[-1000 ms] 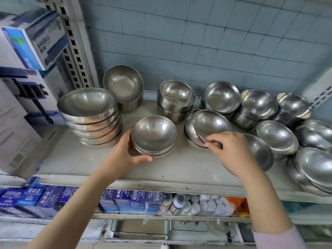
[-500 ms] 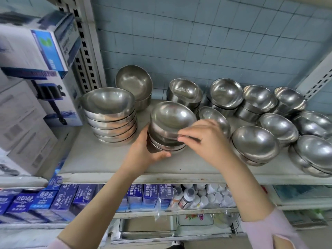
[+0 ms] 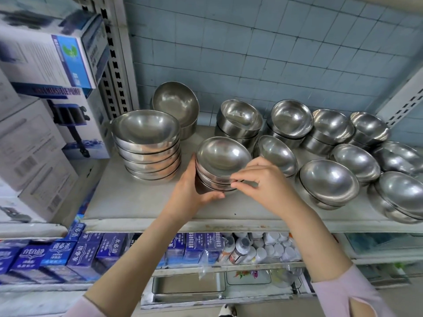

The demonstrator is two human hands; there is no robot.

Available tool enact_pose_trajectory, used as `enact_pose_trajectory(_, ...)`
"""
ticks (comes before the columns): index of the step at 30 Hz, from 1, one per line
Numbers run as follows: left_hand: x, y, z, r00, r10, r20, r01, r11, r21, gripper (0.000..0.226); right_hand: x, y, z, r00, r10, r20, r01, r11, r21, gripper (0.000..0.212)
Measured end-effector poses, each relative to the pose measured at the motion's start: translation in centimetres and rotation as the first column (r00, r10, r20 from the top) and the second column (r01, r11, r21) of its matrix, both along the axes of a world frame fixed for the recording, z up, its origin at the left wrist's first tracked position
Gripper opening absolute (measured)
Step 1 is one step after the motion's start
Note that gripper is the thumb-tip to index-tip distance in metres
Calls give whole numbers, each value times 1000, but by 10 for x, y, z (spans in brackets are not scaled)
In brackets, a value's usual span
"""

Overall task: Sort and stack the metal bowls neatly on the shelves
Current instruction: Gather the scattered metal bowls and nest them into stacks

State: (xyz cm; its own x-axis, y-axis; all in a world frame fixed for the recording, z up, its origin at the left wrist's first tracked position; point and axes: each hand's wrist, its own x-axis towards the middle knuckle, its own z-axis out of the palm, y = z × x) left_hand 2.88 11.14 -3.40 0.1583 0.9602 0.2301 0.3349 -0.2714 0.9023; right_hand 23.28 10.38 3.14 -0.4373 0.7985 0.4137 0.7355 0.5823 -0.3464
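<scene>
A small stack of metal bowls (image 3: 223, 157) stands in the middle of the white shelf (image 3: 142, 202). My left hand (image 3: 193, 193) wraps the stack's left side and base. My right hand (image 3: 263, 181) pinches the front rim of the upper bowls with fingertips. To the left rises a taller stack of larger bowls (image 3: 146, 145). A tilted bowl (image 3: 176, 104) leans at the back. A single bowl (image 3: 275, 154) lies just right of my right hand. More bowls (image 3: 329, 179) in loose pairs and singles spread across the right half of the shelf.
Cardboard boxes (image 3: 45, 124) fill the bay left of a perforated upright (image 3: 114, 56). A blue tiled wall backs the shelf. The lower shelf holds blue cartons (image 3: 82, 252) and white bottles (image 3: 263, 250). A metal tray (image 3: 187, 287) sits below that.
My right hand carried a bowl from the right and set it on the small stack held by my left hand. The view has shifted left.
</scene>
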Motion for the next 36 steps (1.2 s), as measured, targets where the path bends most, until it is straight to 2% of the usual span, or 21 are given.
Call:
enact_pose_trajectory(3, -1, 0, -1, 1000, -4, 6, 5, 1000, -8, 113, 1, -3, 7, 998, -6, -66, 3, 999, -39, 34)
enact_pose_trajectory(6, -1, -1, -1, 1000, 4, 6, -4, 1000, -9, 110, 20, -3, 20, 974, -133, -182, 136, 991, 5, 45)
enact_pose_trajectory(8, -1, 0, 0, 1000, 6, 15, -6, 1000, -13, 109, 41, -2, 21, 931, -284, -228, 280, 959, -50, 45)
enact_pose_trajectory(10, -1, 0, 0, 1000, 4, 16, -4, 1000, -13, 109, 59, 0, 15, 903, -399, -158, 369, 910, -188, 44)
enact_pose_trajectory(12, -1, 0, 0, 1000, 2, 7, -2, 1000, -15, 110, 71, 2, 5, 899, -431, -77, 396, 876, -277, 39)
enact_pose_trajectory(14, -1, 0, 0, 1000, 6, 6, -5, 1000, -14, 110, 74, 4, -2, 898, -433, -81, 391, 869, -304, 33)
enact_pose_trajectory(17, -1, -1, 1, 1000, 7, 15, -6, 1000, -14, 108, 73, 5, -6, 864, -448, -228, 359, 867, -345, 16)
enact_pose_trajectory(20, -1, -1, 1, 1000, 13, 9, -13, 1000, -11, 107, 75, 3, 0, 801, -470, -371, 353, 871, -342, 19)
enact_pose_trajectory(22, -1, -2, 1, 1000, 18, 3, -18, 1000, -14, 107, 73, -1, 11, 788, -460, -410, 353, 882, -313, 17)
enact_pose_trajectory(25, -1, -3, 1, 999, 31, -13, -31, 999, -11, 108, 62, -9, 30, 842, -354, -406, 305, 935, -184, 16)
enact_pose_trajectory(30, -1, -4, 2, 999, 34, -11, -34, 999, -4, 106, 19, -12, 47, 963, -119, -241, 131, 991, 34, 12)
enact_pose_trajectory(32, 0, -4, 3, 999, 32, -10, -32, 999, -4, 104, 7, -11, 43, 982, -73, -173, 82, 996, 47, 10)
enact_pose_trajectory(36, 1, -5, 4, 999, 44, -10, -44, 999, 0, 104, -1, -10, 30, 988, -54, -148, 57, 998, 17, 12)
